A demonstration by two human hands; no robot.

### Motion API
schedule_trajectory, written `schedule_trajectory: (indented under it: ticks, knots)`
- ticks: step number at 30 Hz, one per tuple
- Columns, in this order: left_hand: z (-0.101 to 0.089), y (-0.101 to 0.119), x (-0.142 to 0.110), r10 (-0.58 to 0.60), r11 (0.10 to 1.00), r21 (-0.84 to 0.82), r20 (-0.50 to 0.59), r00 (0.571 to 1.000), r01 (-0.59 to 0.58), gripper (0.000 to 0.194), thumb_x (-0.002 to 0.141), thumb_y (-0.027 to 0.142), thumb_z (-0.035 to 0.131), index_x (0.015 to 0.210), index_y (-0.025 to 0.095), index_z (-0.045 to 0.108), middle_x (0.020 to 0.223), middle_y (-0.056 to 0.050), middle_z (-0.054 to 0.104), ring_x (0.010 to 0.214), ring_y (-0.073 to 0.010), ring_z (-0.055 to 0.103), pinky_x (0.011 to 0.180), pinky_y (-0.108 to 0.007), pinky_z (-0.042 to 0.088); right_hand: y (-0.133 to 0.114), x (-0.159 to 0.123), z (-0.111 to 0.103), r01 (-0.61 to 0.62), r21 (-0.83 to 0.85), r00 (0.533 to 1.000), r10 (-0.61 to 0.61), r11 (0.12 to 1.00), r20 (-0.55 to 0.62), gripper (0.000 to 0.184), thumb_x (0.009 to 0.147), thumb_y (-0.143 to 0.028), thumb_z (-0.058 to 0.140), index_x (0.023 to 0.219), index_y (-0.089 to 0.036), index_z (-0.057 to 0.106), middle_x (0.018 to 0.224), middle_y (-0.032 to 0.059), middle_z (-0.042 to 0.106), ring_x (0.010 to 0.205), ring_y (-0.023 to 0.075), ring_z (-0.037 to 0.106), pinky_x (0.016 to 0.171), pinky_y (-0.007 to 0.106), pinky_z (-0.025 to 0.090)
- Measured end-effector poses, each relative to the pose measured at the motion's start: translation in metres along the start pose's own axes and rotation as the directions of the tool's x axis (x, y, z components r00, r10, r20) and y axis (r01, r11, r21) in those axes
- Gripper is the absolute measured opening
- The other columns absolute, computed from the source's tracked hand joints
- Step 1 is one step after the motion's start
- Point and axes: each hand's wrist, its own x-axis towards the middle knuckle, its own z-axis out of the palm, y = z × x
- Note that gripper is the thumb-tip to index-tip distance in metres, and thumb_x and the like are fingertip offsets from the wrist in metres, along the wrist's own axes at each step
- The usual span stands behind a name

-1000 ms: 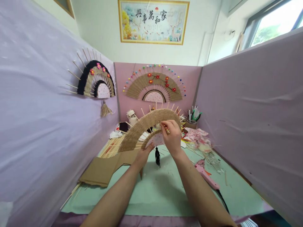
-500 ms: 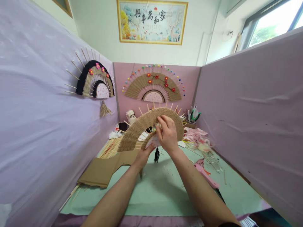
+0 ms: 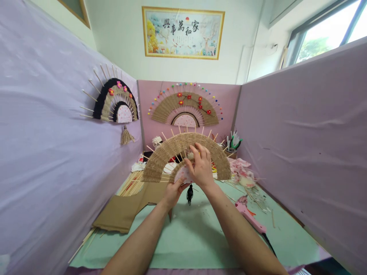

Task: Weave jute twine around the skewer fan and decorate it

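Note:
A woven fan (image 3: 160, 158), a half-round tan band on thin wooden sticks, is held up over the table. Its small pink dotted centre (image 3: 181, 173) is gripped by my left hand (image 3: 173, 193), thumb on the front and fingers underneath. My right hand (image 3: 202, 166) lies against the fan's front, thumb near the small inner arc and bent fingers spread towards the wide band. Part of the fan's middle is hidden behind it. From the fan's bottom hangs a black tassel (image 3: 189, 194).
On the green tabletop (image 3: 195, 236) lie brown cardboard (image 3: 117, 212) and wooden sticks (image 3: 130, 185) at left. A pink glue gun (image 3: 250, 217) with a black cord lies at right, near crumpled pink cloth (image 3: 240, 166). Finished fans (image 3: 186, 110) hang on the partitions.
The fan has turned from a slant to nearly level, facing me more squarely, and its right end now shows. Both hands keep about the same places on it.

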Motion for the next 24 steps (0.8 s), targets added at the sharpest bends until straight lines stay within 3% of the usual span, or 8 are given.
schedule_trajectory:
  ticks: [7, 12, 17, 21, 24]
  knots:
    - [0.003, 0.001, -0.002, -0.071, 0.997, -0.016, -0.03, 0.997, 0.071, 0.035, 0.07, 0.019, 0.071, 0.104, 0.018, 0.064, 0.106, -0.007, 0.067, 0.098, -0.0203, 0.061, 0.089, -0.038, 0.049, 0.006, 0.011, -0.004, -0.011, 0.027, 1.0, 0.012, 1.0, -0.022, 0.048, 0.087, -0.037, 0.047, 0.132, -0.021, 0.041, 0.139, 0.011, 0.038, 0.125, 0.0274, 0.031, 0.102, 0.049, 0.028]
    - [-0.005, 0.003, 0.004, -0.128, 0.984, -0.135, -0.067, 0.989, 0.118, 0.025, 0.078, 0.018, 0.064, 0.102, 0.014, 0.064, 0.106, -0.01, 0.067, 0.092, -0.0175, 0.064, 0.088, -0.034, 0.05, 0.004, -0.029, -0.003, -0.006, 0.216, 0.993, 0.031, 0.976, -0.113, 0.026, 0.086, -0.022, 0.046, 0.111, -0.02, 0.054, 0.118, 0.0106, 0.052, 0.113, 0.0237, 0.044, 0.095, 0.045, 0.036]
    - [-0.014, 0.008, 0.011, -0.147, 0.969, -0.218, -0.12, 0.982, 0.119, 0.021, 0.082, 0.018, 0.058, 0.101, 0.01, 0.063, 0.102, -0.013, 0.068, 0.091, -0.0179, 0.065, 0.087, -0.031, 0.051, 0.009, -0.068, 0.007, -0.01, 0.332, 0.997, 0.034, 0.943, -0.064, 0.015, 0.084, -0.017, 0.049, 0.095, -0.019, 0.059, 0.1, 0.0086, 0.058, 0.098, 0.0212, 0.051, 0.087, 0.04, 0.04]
    - [-0.015, 0.009, 0.012, -0.14, 0.965, -0.242, -0.16, 0.977, 0.098, 0.017, 0.082, 0.016, 0.058, 0.098, 0.012, 0.063, 0.096, -0.011, 0.07, 0.086, -0.0168, 0.066, 0.083, -0.03, 0.052, 0.014, -0.077, 0.012, -0.135, 0.41, 0.988, 0.152, 0.902, -0.009, 0.011, 0.084, -0.021, 0.048, 0.084, -0.017, 0.058, 0.084, 0.0056, 0.059, 0.083, 0.0181, 0.054, 0.077, 0.033, 0.042]
    - [-0.014, 0.011, 0.013, -0.114, 0.965, -0.252, -0.176, 0.978, 0.067, 0.015, 0.082, 0.015, 0.058, 0.096, 0.013, 0.063, 0.095, -0.01, 0.07, 0.084, -0.0167, 0.067, 0.083, -0.031, 0.053, 0.017, -0.08, 0.015, -0.337, 0.444, 0.939, 0.332, 0.83, 0.091, 0.025, 0.084, -0.029, 0.047, 0.062, -0.018, 0.051, 0.06, -0.0004, 0.05, 0.059, 0.0134, 0.047, 0.06, 0.027, 0.039]
